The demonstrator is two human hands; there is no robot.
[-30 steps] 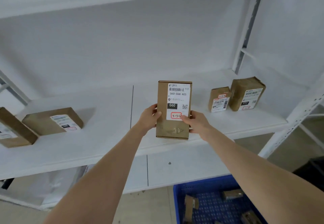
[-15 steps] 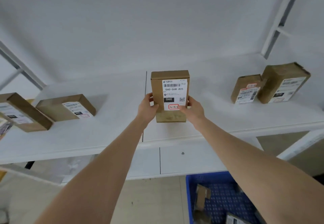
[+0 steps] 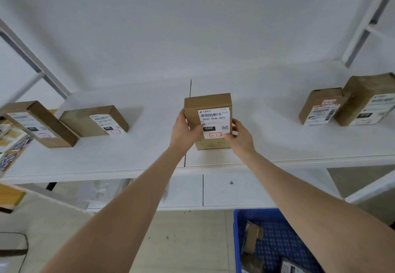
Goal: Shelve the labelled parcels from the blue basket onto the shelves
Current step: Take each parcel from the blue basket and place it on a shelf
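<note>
A brown cardboard parcel (image 3: pixel 208 104) with a white label reading 060 stands upright on the white shelf (image 3: pixel 149 151), near its middle. My left hand (image 3: pixel 183 131) grips the parcel's left side and my right hand (image 3: pixel 240 137) grips its right side. The parcel's base rests on the shelf board. The blue basket (image 3: pixel 236 240) sits on the floor at the lower right, with several brown parcels inside, partly hidden by my right forearm.
Two labelled parcels (image 3: pixel 94 121) lie at the shelf's left end and two more (image 3: pixel 320 106) stand at its right end. White uprights (image 3: pixel 363 18) frame the bay. A lower shelf (image 3: pixel 224 191) runs beneath. Printed cartons (image 3: pixel 10 142) sit at the far left.
Both hands carried the parcel forward and down onto the shelf board, and it now stands further back. The view has tilted downward, showing more of the floor and basket.
</note>
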